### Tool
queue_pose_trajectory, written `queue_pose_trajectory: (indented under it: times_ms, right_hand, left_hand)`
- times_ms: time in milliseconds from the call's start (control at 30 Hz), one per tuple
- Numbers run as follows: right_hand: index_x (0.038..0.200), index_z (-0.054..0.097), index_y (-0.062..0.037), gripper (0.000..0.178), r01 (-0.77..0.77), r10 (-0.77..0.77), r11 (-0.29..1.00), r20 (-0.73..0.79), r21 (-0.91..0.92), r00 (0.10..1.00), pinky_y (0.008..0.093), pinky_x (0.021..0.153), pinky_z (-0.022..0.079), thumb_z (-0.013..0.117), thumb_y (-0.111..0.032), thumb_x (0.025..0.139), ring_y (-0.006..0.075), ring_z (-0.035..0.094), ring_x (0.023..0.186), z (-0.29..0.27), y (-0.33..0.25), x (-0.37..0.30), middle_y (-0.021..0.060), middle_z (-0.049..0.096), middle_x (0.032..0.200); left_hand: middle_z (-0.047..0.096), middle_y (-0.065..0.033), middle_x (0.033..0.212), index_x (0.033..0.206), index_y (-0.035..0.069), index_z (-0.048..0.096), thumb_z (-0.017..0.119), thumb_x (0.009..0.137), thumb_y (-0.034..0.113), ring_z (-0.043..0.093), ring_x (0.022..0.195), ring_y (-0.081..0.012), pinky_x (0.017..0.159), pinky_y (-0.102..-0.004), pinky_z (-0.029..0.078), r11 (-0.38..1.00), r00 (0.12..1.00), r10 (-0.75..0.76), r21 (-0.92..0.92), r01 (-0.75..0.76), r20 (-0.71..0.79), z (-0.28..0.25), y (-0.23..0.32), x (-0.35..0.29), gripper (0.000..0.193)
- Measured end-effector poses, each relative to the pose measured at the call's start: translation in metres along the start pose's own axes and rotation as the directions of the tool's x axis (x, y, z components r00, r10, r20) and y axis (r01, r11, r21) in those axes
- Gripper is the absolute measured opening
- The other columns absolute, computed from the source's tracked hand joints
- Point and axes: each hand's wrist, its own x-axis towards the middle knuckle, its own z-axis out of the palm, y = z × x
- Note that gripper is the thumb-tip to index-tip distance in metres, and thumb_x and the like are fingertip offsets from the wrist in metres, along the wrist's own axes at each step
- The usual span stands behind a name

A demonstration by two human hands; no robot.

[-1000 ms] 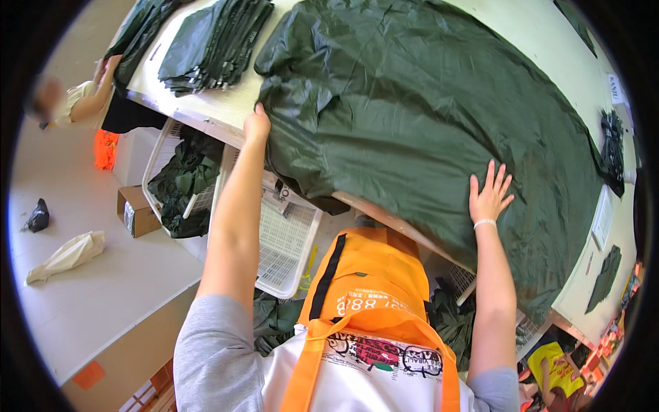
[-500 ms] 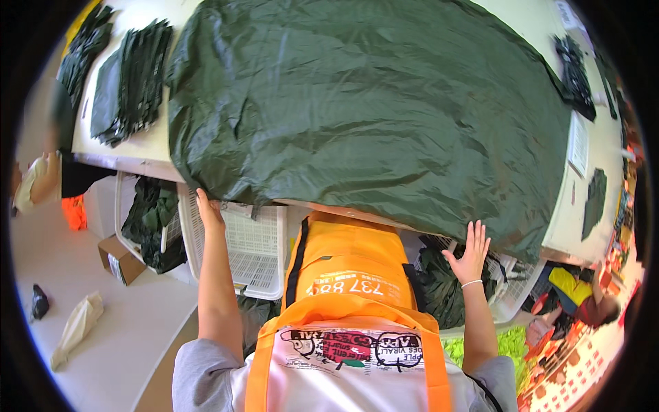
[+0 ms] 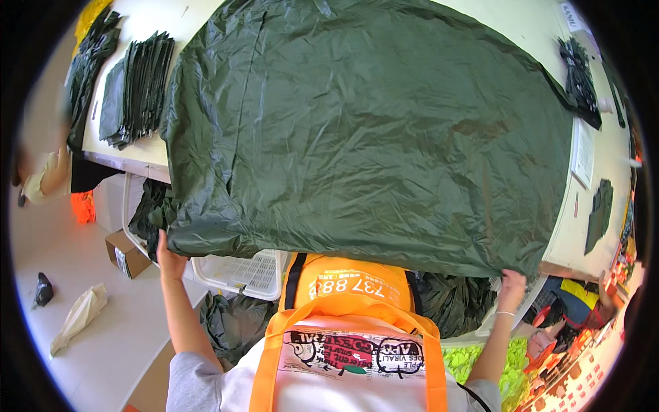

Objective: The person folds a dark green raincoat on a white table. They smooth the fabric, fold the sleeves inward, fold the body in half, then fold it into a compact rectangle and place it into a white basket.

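Note:
A large, thin, shiny dark green fabric sheet (image 3: 384, 137) lies wrinkled across the table, its near edge hanging over the table's front toward me. At its near left corner is my left hand (image 3: 171, 259), closed on the fabric with the thumb up along the edge. My right hand (image 3: 512, 290) is closed on the near right corner, fingers curled and mostly hidden by the cloth. A dark seam line runs down the sheet's left part.
Folded dark green pieces (image 3: 141, 89) stand in a row on the white table (image 3: 189, 27) at left. A dark bundle (image 3: 580, 82) and a paper sheet (image 3: 583, 154) lie at right. Below are a white basket (image 3: 240, 271), dark green cloth (image 3: 453, 302) and a cardboard box (image 3: 127, 254).
The sheet's near edge has come toward me, past the table edge. My left hand has moved left and nearer; my right hand, spread before, has moved right and closed on the fabric.

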Motion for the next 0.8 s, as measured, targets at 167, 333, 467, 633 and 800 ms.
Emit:
queue_pose_trajectory:
  times_ms: [167, 333, 467, 633, 800]
  right_hand:
    - [0.092, 0.066, -0.0030, 0.012, -0.245, 0.214, 0.928, 0.137, 0.281, 0.967, 0.0288, 0.051, 0.043, 0.056, -0.003, 0.085, 0.0133, 0.054, 0.054, -0.072, 0.018, 0.169, 0.0066, 0.065, 0.078]
    - [0.092, 0.062, 0.0013, 0.016, 0.147, -0.142, 0.987, -0.078, 0.067, 0.987, 0.0360, 0.068, 0.048, 0.062, -0.013, 0.084, 0.0333, 0.063, 0.075, -0.060, 0.006, 0.372, 0.0194, 0.065, 0.082]
    - [0.127, 0.049, -0.0030, 0.041, 0.227, -0.225, 0.974, -0.112, 0.011, 0.968, 0.0385, 0.095, 0.041, 0.056, -0.019, 0.090, 0.0381, 0.049, 0.114, 0.006, -0.008, 0.408, 0.0222, 0.050, 0.127]
    - [0.139, 0.038, -0.0067, 0.050, 0.445, -0.438, 0.888, -0.085, 0.112, 0.895, 0.0430, 0.108, 0.027, 0.051, -0.022, 0.092, 0.0353, 0.034, 0.131, 0.018, -0.131, 0.323, 0.0198, 0.036, 0.143]
    - [0.145, 0.026, -0.0121, 0.064, 0.371, -0.368, 0.928, 0.103, -0.016, 0.924, 0.0505, 0.111, 0.015, 0.054, -0.021, 0.089, 0.0322, 0.018, 0.140, 0.053, -0.171, 0.269, 0.0104, 0.018, 0.153]
  left_hand:
    - [0.066, -0.0114, 0.101, 0.106, 0.001, 0.061, 0.041, 0.099, 0.035, 0.063, 0.093, -0.0238, 0.086, -0.0382, 0.049, 0.946, 0.936, 0.320, 0.009, -0.324, 0.148, 0.118, 0.082, 0.056, 0.040]
    - [0.065, -0.0116, 0.105, 0.107, -0.003, 0.062, 0.048, 0.094, 0.048, 0.060, 0.098, -0.0233, 0.090, -0.0326, 0.044, 0.757, 0.845, 0.476, 0.375, -0.535, 0.245, 0.257, 0.139, 0.160, 0.054]
    - [0.060, -0.0165, 0.118, 0.122, 0.000, 0.056, 0.054, 0.091, 0.031, 0.056, 0.110, -0.0235, 0.096, -0.0313, 0.040, -0.048, 0.514, 0.793, 0.874, -0.484, 0.328, 0.206, 0.092, 0.202, 0.044]
    - [0.062, -0.0167, 0.113, 0.125, 0.002, 0.054, 0.058, 0.086, 0.026, 0.059, 0.104, -0.0263, 0.092, -0.0331, 0.043, 0.024, 0.617, 0.755, 0.932, -0.363, 0.221, 0.110, 0.039, 0.210, 0.046]
    - [0.060, -0.0150, 0.115, 0.115, -0.001, 0.058, 0.064, 0.077, 0.019, 0.053, 0.112, -0.0279, 0.096, -0.0347, 0.039, 0.107, 0.673, 0.660, 0.844, -0.525, 0.335, 0.087, 0.031, 0.183, 0.043]
